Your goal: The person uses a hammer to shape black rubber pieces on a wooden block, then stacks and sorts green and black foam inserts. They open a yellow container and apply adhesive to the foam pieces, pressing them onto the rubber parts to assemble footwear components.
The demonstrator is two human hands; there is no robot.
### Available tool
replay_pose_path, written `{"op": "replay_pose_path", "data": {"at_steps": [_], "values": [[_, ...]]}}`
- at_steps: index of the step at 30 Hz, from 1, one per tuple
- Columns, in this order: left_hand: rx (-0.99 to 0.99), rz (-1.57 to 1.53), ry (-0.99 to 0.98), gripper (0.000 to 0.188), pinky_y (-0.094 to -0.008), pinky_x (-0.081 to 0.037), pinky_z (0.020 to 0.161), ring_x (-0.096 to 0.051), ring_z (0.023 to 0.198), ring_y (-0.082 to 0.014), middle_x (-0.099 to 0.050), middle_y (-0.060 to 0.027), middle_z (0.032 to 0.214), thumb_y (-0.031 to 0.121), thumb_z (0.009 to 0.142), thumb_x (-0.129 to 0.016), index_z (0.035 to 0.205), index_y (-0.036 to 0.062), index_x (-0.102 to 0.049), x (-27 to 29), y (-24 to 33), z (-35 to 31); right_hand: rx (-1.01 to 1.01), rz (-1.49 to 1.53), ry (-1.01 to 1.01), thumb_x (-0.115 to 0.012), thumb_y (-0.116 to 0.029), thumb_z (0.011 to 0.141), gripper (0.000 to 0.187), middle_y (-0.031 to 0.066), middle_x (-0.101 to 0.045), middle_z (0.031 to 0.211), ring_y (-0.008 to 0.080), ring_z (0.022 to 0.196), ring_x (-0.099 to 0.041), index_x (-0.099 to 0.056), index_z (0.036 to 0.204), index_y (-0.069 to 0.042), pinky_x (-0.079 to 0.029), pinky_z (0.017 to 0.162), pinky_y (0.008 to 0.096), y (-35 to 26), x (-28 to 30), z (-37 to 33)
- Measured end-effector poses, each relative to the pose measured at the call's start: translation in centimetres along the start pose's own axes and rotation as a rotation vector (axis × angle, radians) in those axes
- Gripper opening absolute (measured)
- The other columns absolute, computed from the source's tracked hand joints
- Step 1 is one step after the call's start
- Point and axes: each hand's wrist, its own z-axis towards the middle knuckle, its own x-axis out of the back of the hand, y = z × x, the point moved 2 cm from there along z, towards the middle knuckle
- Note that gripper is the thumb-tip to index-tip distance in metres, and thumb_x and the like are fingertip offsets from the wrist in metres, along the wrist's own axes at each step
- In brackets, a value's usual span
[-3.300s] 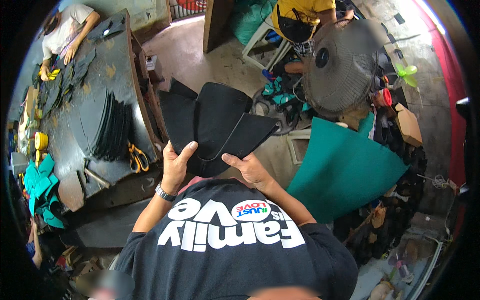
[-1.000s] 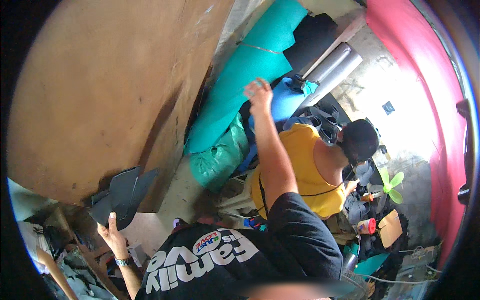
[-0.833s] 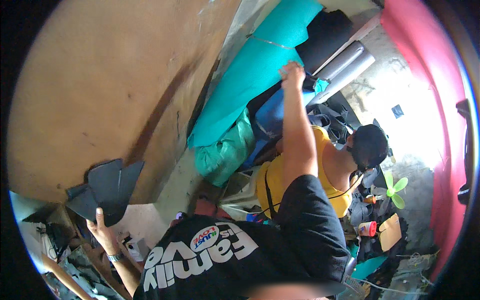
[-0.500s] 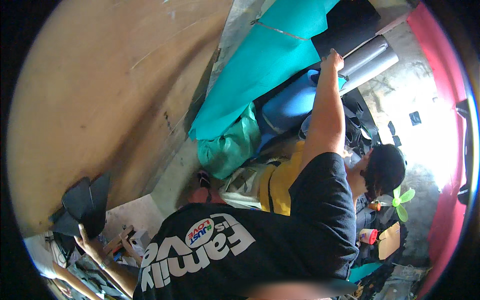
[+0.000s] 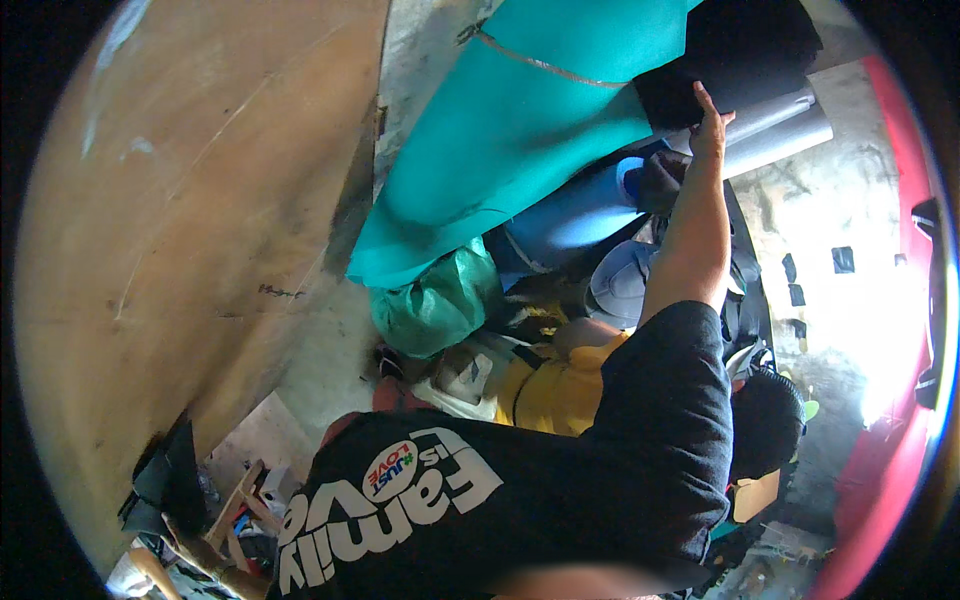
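Observation:
My right arm reaches far forward. My right hand [image 5: 711, 125] is open, fingers apart, against the lower edge of a black sheet [image 5: 745, 60]. Beside that sheet lies a large teal roll [image 5: 520, 130] tied with a cord, and grey rolls [image 5: 775, 140] lie just past my hand. Down at the left, my left hand [image 5: 192, 548] is closed on dark, folded black pieces [image 5: 170, 480], partly in shadow. I cannot make out how many pieces it holds.
A brown board [image 5: 200, 200] fills the left side. Below the teal roll are a blue roll [image 5: 570, 220] and a green sack [image 5: 440, 305]. Close on my right is a person's dark-haired head [image 5: 768, 425]. Another person's forearm [image 5: 152, 572] shows at lower left. Pink sheeting [image 5: 905, 150] hangs at right.
My right hand has gone from closed to open fingers and shifted right, the view turning somewhat. My left hand and its black pieces sit lower. The person at right has lowered their head.

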Motion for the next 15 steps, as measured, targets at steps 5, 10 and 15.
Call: {"op": "replay_pose_path", "data": {"at_steps": [5,10,15], "values": [[-0.038,0.084,0.003,0.068,-0.0459,-0.035,0.115,-0.043,0.135,-0.0397,-0.041,-0.0268,0.148,-0.004,0.079,-0.051,0.145,0.0117,-0.052,-0.3,1.3,2.2,0.198,-0.125,-0.006,-0.093,-0.010,0.056,0.127,0.0187,-0.054,0.132,0.0296,0.122,-0.053,-0.009,0.150,0.005,-0.036,0.111,0.0411,1.0,0.5,0.8],[-0.088,0.115,0.013,0.068,-0.0458,-0.035,0.114,-0.044,0.135,-0.0394,-0.042,-0.0263,0.148,-0.004,0.079,-0.051,0.145,0.0120,-0.052,-1.0,1.7,3.7,0.268,0.016,0.195,-0.090,-0.004,0.058,0.105,0.0148,-0.057,0.125,0.0289,0.114,-0.058,-0.029,0.144,-0.001,-0.047,0.100,0.0437,0.5,-1.0,-1.8],[-0.112,0.133,0.028,0.068,-0.0458,-0.036,0.114,-0.044,0.135,-0.0391,-0.042,-0.0257,0.148,-0.004,0.079,-0.050,0.145,0.0124,-0.052,-1.4,1.3,4.4,0.219,0.047,0.244,-0.091,-0.005,0.060,0.077,0.0127,-0.062,0.115,0.0288,0.108,-0.061,-0.052,0.126,0.003,-0.047,0.099,0.0403,-0.2,-1.2,-4.0]]}}
